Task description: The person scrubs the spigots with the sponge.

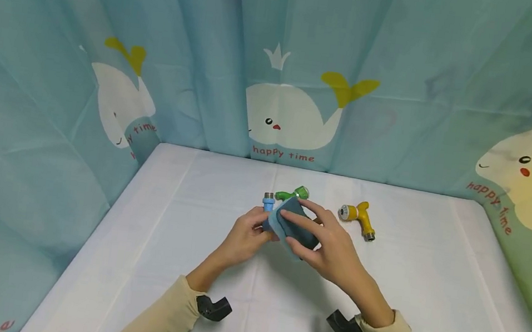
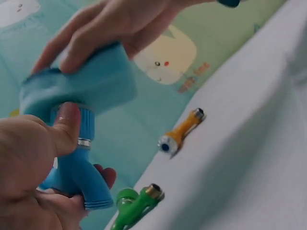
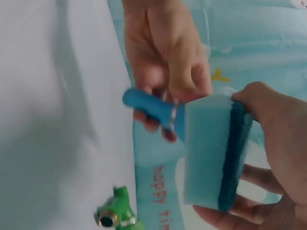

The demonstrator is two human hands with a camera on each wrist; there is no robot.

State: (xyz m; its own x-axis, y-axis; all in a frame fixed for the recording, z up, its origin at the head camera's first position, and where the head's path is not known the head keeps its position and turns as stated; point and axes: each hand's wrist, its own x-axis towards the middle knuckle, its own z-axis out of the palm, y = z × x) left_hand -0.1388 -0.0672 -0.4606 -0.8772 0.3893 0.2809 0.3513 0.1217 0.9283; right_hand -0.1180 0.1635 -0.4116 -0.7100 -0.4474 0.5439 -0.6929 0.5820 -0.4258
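Note:
In the head view my left hand grips a blue plastic faucet, its threaded metal end pointing away from me. The left wrist view shows the thumb on the faucet's ribbed collar and the fingers wrapped behind its body. My right hand holds a two-layer sponge by its sides, thumb on one side and fingers on the other. The sponge's light blue soft face lies against the faucet's collar end, while its dark scouring layer faces my right palm.
A green faucet lies on the white table just beyond my hands. To the right lies a yellow faucet with a metal threaded end. Blue-green curtains printed with whales stand around the table's back and sides.

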